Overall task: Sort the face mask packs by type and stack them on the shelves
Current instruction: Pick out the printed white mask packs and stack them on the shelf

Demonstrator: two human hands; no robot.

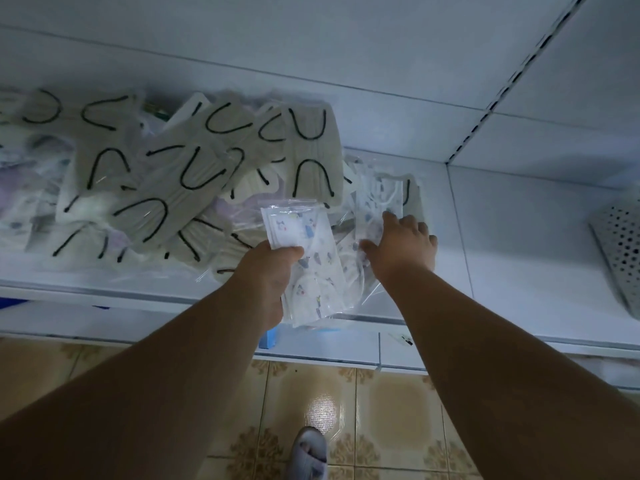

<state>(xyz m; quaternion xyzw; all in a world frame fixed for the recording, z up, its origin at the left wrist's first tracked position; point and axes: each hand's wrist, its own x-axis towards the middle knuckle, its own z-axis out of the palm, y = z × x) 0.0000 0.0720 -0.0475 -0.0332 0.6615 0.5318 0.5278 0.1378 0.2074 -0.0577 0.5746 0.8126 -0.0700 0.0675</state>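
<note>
Several printed packs (313,268) sit fanned in the left hand (268,271), its thumb and fingers clamped on them just above the shelf (502,244) edge. The right hand (403,245) lies with fingers spread flat on another printed pack (379,199) on the shelf. Gathering one type appears to be the step in hand; next that pack needs lifting onto the held bundle. Grey packs (194,178) with black loops lie heaped to the left. A perforated basket (623,251) stands far right, its contents hidden.

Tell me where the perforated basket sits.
In the head view, the perforated basket is at the far right edge, on the white shelf, right of both hands.
</note>
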